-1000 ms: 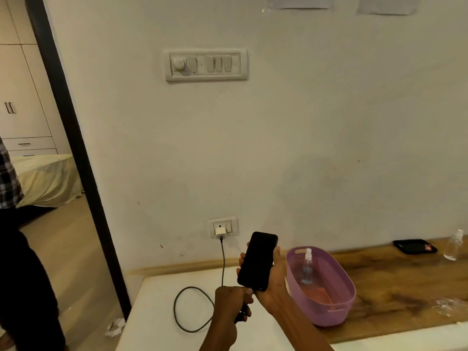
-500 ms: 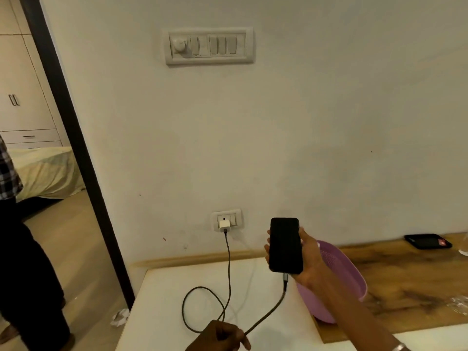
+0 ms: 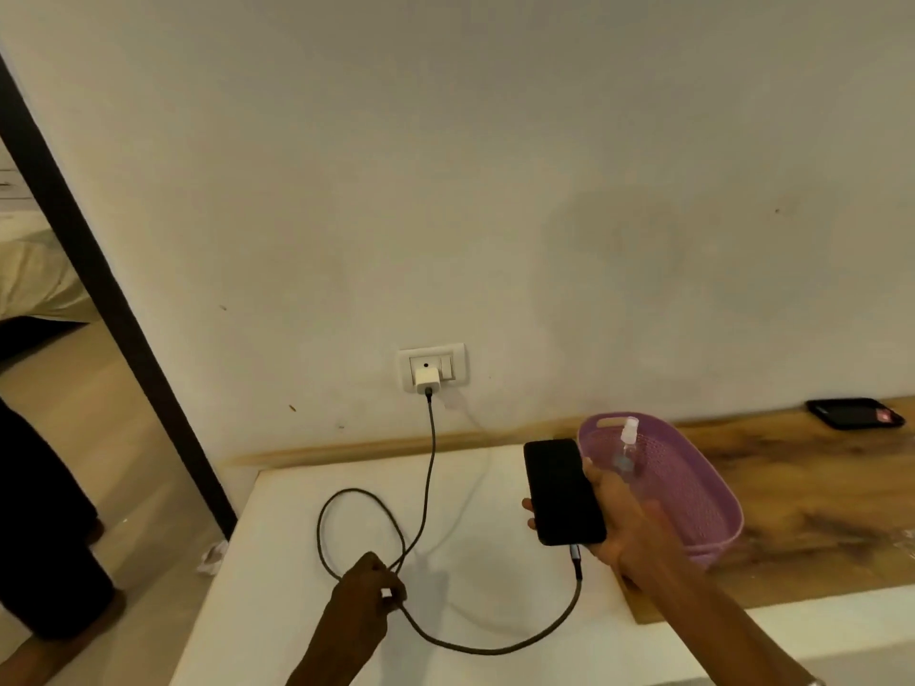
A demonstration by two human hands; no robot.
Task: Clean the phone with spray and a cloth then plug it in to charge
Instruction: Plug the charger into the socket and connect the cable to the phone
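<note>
My right hand (image 3: 626, 529) holds a black phone (image 3: 562, 490) face up, a little above the white tabletop (image 3: 307, 547). A dark charging cable (image 3: 505, 647) is plugged into the phone's bottom end. It loops across the table and runs up to a white charger (image 3: 427, 380) in the wall socket (image 3: 432, 364). My left hand (image 3: 366, 599) pinches the cable near the loop. A clear spray bottle (image 3: 628, 445) stands in the purple basket (image 3: 703, 492) just right of the phone.
A second dark phone (image 3: 854, 413) lies on the wooden surface (image 3: 817, 492) at the far right by the wall. A dark door frame (image 3: 114, 309) stands at the left, with another person's dark-clothed leg (image 3: 44, 552) and crumpled paper (image 3: 213, 557) on the floor.
My left hand let go of the phone's bottom and slid down along the cable. My right hand lowered the plugged-in phone toward the table. The view tilted down.
</note>
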